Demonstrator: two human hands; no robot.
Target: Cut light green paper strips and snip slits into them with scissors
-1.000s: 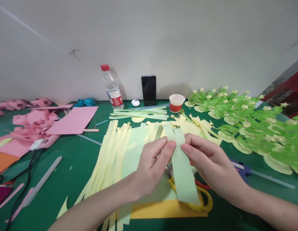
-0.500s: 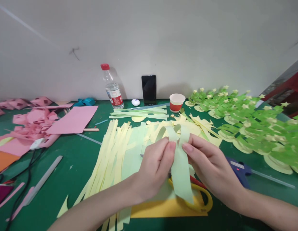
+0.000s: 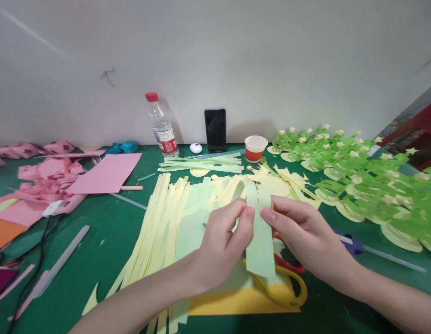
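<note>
A pale green paper strip (image 3: 260,246) hangs between my hands, its upper part curved over in a loop. My left hand (image 3: 225,241) pinches its left edge between thumb and fingers. On the right edge, my right hand (image 3: 302,236) pinches it the same way. Beneath the strip lie scissors with yellow and red handles (image 3: 294,297), on yellow-orange paper (image 3: 236,301) and green sheets. Light yellow strips (image 3: 151,232) are spread left of my hands. The blue glue gun (image 3: 354,244) is partly hidden behind my right hand.
A bottle (image 3: 164,134), a phone (image 3: 215,131) and a paper cup (image 3: 256,148) stand along the wall. Green spiral paper pieces with stars (image 3: 368,185) fill the right side. Pink paper (image 3: 107,174), a translucent stick (image 3: 64,260) and black cables (image 3: 41,250) are at the left.
The strip has turned flatter towards the camera and its lower end has risen slightly. My right hand has shifted a little, uncovering more of the red handle and covering more of the glue gun.
</note>
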